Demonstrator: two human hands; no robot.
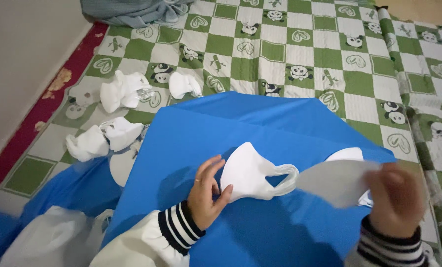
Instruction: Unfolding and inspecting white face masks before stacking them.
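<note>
i saw left hand (207, 192) palm-up, fingers pinching white mask (250, 173), long axis left-right, loops rightward; right hand (396, 198) blurred, gripping grey sheet (334, 182).

White face mask (253, 173) on plain blue sheet (260, 128); grey card (334, 183), right; black-and-white striped cuffs (179, 225); green-and-white checked panda blanket (329, 54), far; red carpet edge (38, 113), left; grey-blue cloth (132, 11), far left.

A green-and-white checked blanket (300, 54) with panda prints covers the floor. On it, at the left, lie several bundles of white masks (124, 90), one small bundle (184, 85) just beside them. A grey-blue crumpled cloth (137, 11) sits at the top edge. A red patterned carpet strip (38, 116) runs beside the wall.
</note>
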